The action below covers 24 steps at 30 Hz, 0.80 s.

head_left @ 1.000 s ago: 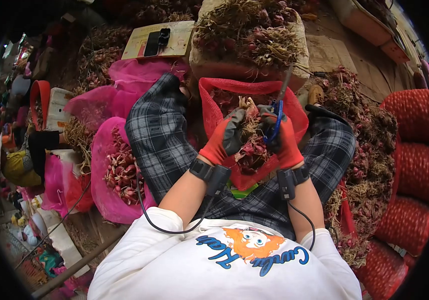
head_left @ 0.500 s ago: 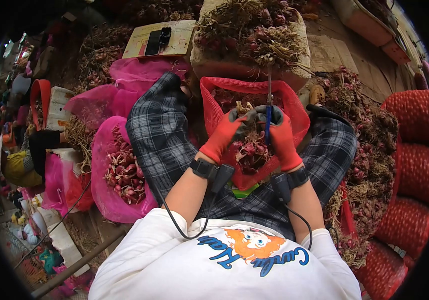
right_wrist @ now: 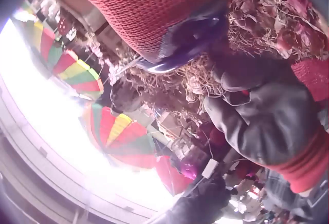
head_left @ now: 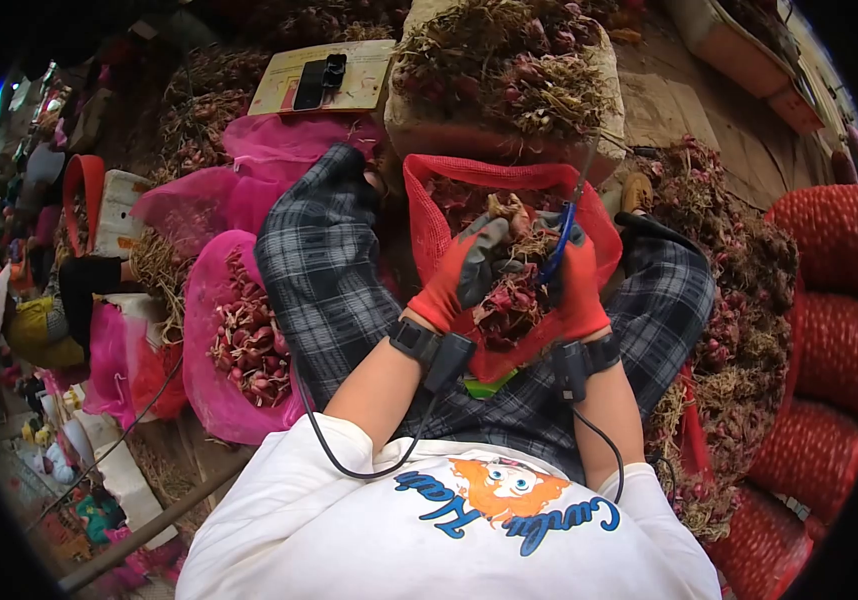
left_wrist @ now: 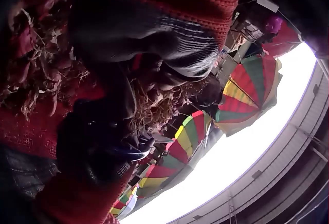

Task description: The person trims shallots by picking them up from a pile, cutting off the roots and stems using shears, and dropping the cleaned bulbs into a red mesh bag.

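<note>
In the head view, the gloved left hand (head_left: 466, 268) grips a small bunch of shallots (head_left: 515, 222) with dry roots, above a red mesh bag (head_left: 439, 182) held between the knees. The gloved right hand (head_left: 577, 279) holds blue-handled scissors (head_left: 560, 242) at the bunch's right side, blades pointing away from the body. Loose shallots and peelings (head_left: 511, 306) lie in the bag below. In the right wrist view, the left hand (right_wrist: 267, 111) has its fingertips at the tangled roots (right_wrist: 198, 80), beside the blue handle (right_wrist: 193, 44). The right fingers are partly hidden by the handle and glove.
A foam block (head_left: 429, 125) piled with shallot bunches stands ahead. Left are a pink mesh bag of shallots (head_left: 252, 358) and a board (head_left: 364, 75) with a phone. Heaped bunches (head_left: 744, 330) and full red sacks (head_left: 825, 332) lie right. Another person (head_left: 44, 330) sits far left.
The scissors have swung from upright to tilted right. The hands met close around the bunch half a second ago; now they are slightly apart, with more of the bunch showing.
</note>
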{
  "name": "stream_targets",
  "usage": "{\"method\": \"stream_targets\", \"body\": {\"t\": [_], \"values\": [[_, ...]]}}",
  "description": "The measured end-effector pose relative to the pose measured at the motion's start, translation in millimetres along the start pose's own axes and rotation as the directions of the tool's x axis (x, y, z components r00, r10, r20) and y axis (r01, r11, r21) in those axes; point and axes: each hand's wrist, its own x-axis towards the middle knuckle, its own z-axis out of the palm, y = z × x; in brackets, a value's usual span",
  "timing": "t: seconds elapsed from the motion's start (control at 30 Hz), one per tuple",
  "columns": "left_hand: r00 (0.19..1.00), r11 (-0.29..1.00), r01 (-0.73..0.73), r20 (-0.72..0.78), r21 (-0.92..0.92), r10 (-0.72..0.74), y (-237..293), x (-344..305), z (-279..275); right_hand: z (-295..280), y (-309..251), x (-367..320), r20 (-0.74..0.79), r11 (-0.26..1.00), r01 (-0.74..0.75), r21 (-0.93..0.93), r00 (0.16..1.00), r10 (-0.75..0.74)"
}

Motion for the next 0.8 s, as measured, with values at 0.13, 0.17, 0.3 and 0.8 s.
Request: {"method": "stream_targets", "body": {"t": [0.13,0.17,0.3,0.8], "values": [[0.976,0.957,0.179,-0.162,0.230,-0.144,11.3,1.5,14.2,-7.6,1.8,4.2,-0.037,0.997,-0.009,-0.070,0.999,0.006],[0.969,0.957,0.192,-0.199,0.217,-0.149,12.5,1.1,15.5,-7.9,1.7,5.2,-0.050,0.985,0.061,-0.160,0.996,-0.070],[0.947,0.956,0.202,-0.290,0.210,-0.136,16.0,-1.3,12.1,4.8,-0.4,5.6,0.086,0.858,0.298,-0.418,0.953,-0.289],[0.889,0.958,0.073,-0.453,0.277,0.063,-15.8,-0.6,-5.7,10.2,38.6,8.6,-0.012,0.995,0.019,-0.096,1.000,-0.020]]}}
